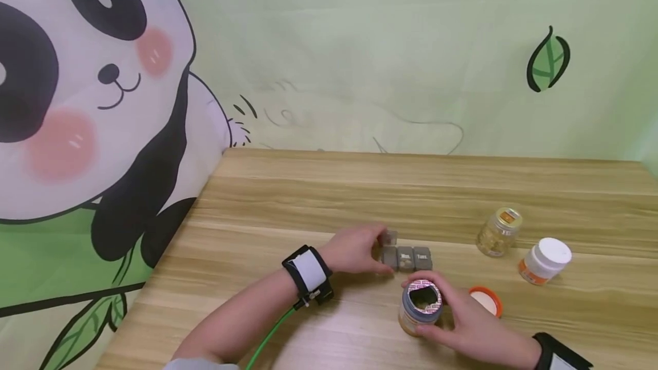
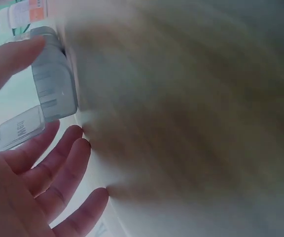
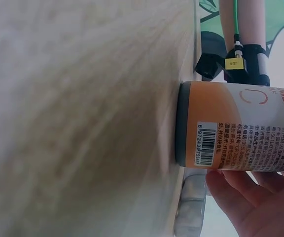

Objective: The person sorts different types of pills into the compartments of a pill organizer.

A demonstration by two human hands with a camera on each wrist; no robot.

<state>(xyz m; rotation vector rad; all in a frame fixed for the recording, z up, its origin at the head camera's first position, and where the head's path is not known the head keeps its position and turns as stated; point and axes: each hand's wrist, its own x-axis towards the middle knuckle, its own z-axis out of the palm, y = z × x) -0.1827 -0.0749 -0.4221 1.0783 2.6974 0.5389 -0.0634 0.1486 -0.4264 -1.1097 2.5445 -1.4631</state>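
Observation:
A small grey pill organizer [image 1: 405, 258] lies on the table, its left-end compartment with the clear lid [image 2: 21, 129] flipped up. My left hand [image 1: 354, 249] holds it at that end, thumb on the near side and fingers behind the raised lid. Just in front of it, my right hand [image 1: 475, 324] grips a pill bottle [image 1: 418, 316] round its sides. The bottle is upright, with an orange and white label and a grey neck. Its printed foil seal [image 1: 433, 305] is torn, leaving a dark opening. In the right wrist view the bottle base [image 3: 183, 123] is close to the table.
An orange-rimmed cap [image 1: 485, 301] lies upside down by my right hand. Further right stand a clear jar [image 1: 497, 236] with a gold lid and yellowish contents, and a white bottle [image 1: 546, 261] with its cap on. A green cable [image 1: 272, 333] runs from my left wristband.

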